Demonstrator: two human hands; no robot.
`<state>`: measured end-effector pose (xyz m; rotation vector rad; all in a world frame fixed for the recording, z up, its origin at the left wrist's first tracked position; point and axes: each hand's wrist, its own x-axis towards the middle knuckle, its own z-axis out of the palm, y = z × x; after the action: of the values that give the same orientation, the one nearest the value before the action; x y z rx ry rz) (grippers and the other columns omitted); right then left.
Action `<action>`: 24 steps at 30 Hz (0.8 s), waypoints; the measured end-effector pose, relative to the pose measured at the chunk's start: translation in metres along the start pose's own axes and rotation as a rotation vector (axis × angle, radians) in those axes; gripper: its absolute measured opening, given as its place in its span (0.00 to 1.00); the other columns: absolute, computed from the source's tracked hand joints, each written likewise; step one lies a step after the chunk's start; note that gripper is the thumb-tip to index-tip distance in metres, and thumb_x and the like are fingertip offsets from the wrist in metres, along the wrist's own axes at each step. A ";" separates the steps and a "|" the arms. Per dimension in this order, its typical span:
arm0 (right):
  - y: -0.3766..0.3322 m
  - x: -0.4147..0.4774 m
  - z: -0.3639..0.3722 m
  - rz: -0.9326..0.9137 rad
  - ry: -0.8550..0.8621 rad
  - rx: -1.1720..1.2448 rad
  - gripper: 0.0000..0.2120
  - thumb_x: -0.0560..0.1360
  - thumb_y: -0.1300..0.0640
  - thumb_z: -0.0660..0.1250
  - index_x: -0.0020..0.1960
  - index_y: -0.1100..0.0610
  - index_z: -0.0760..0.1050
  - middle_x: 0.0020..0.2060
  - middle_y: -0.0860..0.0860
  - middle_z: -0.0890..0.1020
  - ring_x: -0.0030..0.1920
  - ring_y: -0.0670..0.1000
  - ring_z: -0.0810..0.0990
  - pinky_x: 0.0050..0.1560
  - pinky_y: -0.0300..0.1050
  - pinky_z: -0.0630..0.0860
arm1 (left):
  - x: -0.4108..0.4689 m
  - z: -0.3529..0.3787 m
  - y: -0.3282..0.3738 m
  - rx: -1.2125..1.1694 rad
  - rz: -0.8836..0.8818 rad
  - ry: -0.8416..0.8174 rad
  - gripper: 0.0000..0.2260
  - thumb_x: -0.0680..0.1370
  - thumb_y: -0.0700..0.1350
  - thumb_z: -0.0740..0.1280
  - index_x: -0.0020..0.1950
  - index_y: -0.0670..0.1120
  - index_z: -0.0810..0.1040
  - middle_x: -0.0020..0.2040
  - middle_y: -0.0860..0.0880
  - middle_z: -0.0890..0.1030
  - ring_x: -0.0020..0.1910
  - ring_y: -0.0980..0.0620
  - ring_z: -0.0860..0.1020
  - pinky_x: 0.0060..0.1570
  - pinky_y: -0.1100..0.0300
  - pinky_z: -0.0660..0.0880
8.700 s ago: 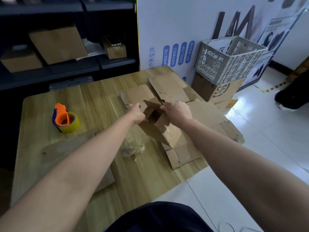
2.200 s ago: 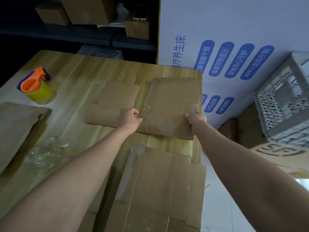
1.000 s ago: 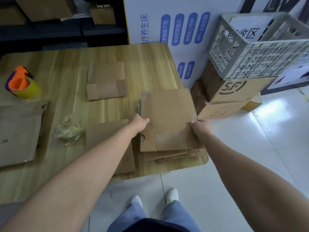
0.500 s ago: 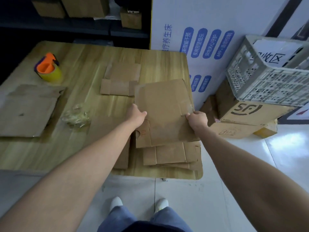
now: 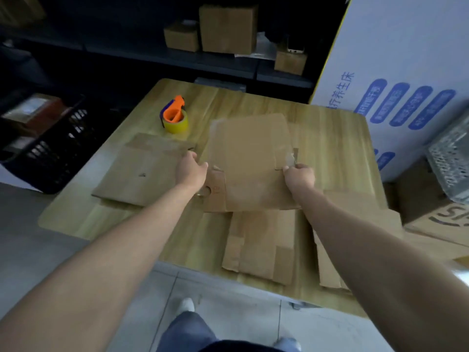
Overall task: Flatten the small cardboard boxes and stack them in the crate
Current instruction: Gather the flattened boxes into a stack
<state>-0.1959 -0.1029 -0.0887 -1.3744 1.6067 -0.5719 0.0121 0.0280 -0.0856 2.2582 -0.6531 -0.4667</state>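
Note:
I hold a flattened cardboard box point(image 5: 250, 161) above the wooden table point(image 5: 330, 138). My left hand point(image 5: 190, 170) grips its left edge and my right hand point(image 5: 299, 175) pinches its right edge. Under it, near the table's front edge, lies another flattened box point(image 5: 261, 245), and one more point(image 5: 355, 224) lies partly under my right forearm. A larger flat cardboard sheet point(image 5: 144, 171) rests on the table's left part. The grey crate point(image 5: 450, 161) shows only at the right edge of the frame.
An orange tape dispenser with yellow tape point(image 5: 174, 116) stands at the table's back left. A black crate point(image 5: 50, 146) sits on the floor to the left. Brown boxes point(image 5: 431, 212) stand under the grey crate. Dark shelves with boxes point(image 5: 225, 29) are behind.
The view has swung left, so the grey crate is nearly out of frame and a black crate appears. Both hands still hold the flattened box, now over the table's middle.

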 end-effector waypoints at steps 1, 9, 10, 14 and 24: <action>-0.010 -0.005 0.025 0.001 -0.006 0.007 0.17 0.75 0.54 0.64 0.61 0.60 0.76 0.50 0.54 0.80 0.45 0.53 0.75 0.47 0.42 0.69 | 0.015 -0.019 -0.015 0.013 -0.011 0.013 0.19 0.78 0.45 0.66 0.67 0.40 0.70 0.66 0.42 0.73 0.64 0.43 0.72 0.63 0.52 0.68; -0.064 -0.053 0.212 0.097 -0.131 0.037 0.19 0.76 0.54 0.63 0.65 0.61 0.71 0.51 0.54 0.78 0.44 0.53 0.73 0.45 0.42 0.68 | 0.111 -0.131 -0.115 0.147 -0.134 0.081 0.19 0.79 0.47 0.65 0.67 0.40 0.70 0.65 0.41 0.72 0.62 0.41 0.73 0.62 0.48 0.70; -0.065 -0.059 0.230 0.113 -0.145 0.024 0.20 0.77 0.54 0.62 0.65 0.62 0.71 0.53 0.56 0.78 0.46 0.54 0.74 0.45 0.43 0.69 | 0.117 -0.137 -0.124 0.159 -0.153 0.075 0.19 0.79 0.47 0.64 0.67 0.40 0.70 0.65 0.41 0.71 0.62 0.40 0.73 0.62 0.47 0.70; -0.066 -0.073 0.281 0.198 -0.168 0.010 0.19 0.77 0.54 0.62 0.64 0.63 0.71 0.57 0.58 0.78 0.55 0.59 0.77 0.45 0.43 0.69 | 0.138 -0.150 -0.154 0.190 -0.199 0.028 0.19 0.79 0.49 0.64 0.66 0.40 0.69 0.65 0.41 0.71 0.62 0.40 0.72 0.62 0.45 0.70; -0.058 -0.071 0.331 0.340 -0.235 -0.303 0.23 0.77 0.54 0.61 0.68 0.64 0.66 0.64 0.59 0.74 0.64 0.59 0.72 0.65 0.49 0.69 | 0.172 -0.142 -0.195 0.283 -0.264 -0.137 0.26 0.78 0.53 0.64 0.69 0.38 0.65 0.68 0.39 0.67 0.66 0.37 0.68 0.63 0.45 0.67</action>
<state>0.1147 0.0171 -0.1741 -1.2848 1.7278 0.0364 0.2836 0.1244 -0.1560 2.6145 -0.5155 -0.7007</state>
